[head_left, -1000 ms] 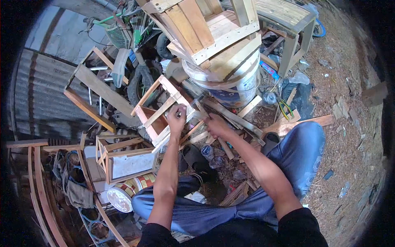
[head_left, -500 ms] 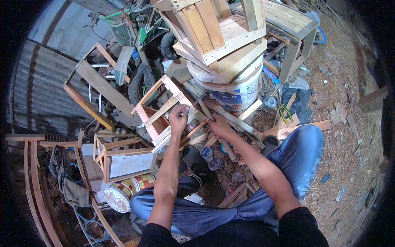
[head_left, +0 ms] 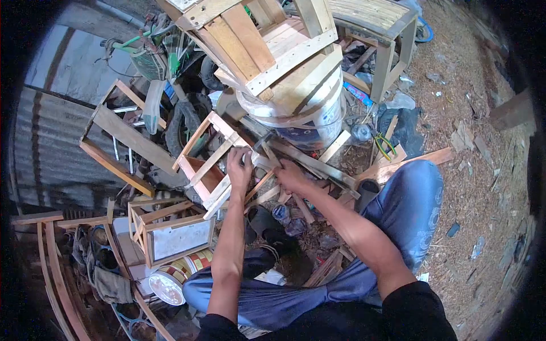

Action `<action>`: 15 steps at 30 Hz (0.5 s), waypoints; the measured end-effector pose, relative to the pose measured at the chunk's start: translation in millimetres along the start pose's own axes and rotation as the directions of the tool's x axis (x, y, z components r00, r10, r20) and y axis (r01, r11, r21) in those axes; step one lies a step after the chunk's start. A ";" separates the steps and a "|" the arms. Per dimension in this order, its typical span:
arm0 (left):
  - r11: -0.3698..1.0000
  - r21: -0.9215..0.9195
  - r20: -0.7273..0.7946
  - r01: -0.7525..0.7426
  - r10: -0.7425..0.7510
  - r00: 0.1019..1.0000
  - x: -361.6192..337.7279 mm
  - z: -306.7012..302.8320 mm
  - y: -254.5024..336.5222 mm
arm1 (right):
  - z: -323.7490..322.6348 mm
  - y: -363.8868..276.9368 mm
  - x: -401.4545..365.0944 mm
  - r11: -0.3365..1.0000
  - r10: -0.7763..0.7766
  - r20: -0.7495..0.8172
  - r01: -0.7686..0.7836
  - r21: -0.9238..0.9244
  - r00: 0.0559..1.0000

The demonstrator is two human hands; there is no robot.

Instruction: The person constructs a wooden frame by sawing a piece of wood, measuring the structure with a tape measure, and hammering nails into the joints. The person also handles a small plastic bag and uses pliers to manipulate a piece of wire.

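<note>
My right hand (head_left: pixel 291 176) grips the handle of a hammer (head_left: pixel 272 154), whose dark head is up and to the left of my fist. Close to that head, my left hand (head_left: pixel 239 165) is closed at the right side of a small wooden frame (head_left: pixel 211 177) made of slats. Its fingers are curled in a pinch, and what they hold is hidden or too small to see. The frame stands tilted on the cluttered ground in front of me, with a reddish panel inside.
A slatted wooden crate (head_left: pixel 250 51) rests on a white bucket (head_left: pixel 304 128) ahead. Pliers (head_left: pixel 385 146) with yellow-green handles lie at the right, near a wooden bench (head_left: pixel 392 34). Another frame with a white panel (head_left: pixel 181 231) and a paint pail (head_left: pixel 168 284) stand left. Wood offcuts litter the ground.
The view has shifted, so the crate, bucket and frame appear further left. Both hands stay by the frame, and the hammer head is a little lower.
</note>
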State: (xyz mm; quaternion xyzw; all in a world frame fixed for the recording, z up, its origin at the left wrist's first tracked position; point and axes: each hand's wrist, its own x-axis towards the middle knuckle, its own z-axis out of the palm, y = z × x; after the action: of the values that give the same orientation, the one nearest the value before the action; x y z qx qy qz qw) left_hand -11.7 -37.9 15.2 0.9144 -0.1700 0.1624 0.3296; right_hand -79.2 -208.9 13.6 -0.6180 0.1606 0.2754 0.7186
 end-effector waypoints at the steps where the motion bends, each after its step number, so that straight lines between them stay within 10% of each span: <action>1: 1.000 -0.009 -0.001 0.009 -0.009 1.000 1.1 1.3 1.4 | 1.0 -2.1 -2.1 1.000 -0.004 -0.013 0.004 0.031 1.000; 15: 0.998 -0.062 -0.039 0.022 -0.025 0.999 -6.6 0.7 -4.6 | -2.0 -11.1 -14.0 0.989 -0.058 -0.060 0.049 -0.139 0.997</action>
State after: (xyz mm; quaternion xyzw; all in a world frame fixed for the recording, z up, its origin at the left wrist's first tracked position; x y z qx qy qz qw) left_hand -15.5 -33.7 9.5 0.9024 -0.1577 0.1711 0.3626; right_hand -83.6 -214.5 30.1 -0.6788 0.1475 0.2466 0.6758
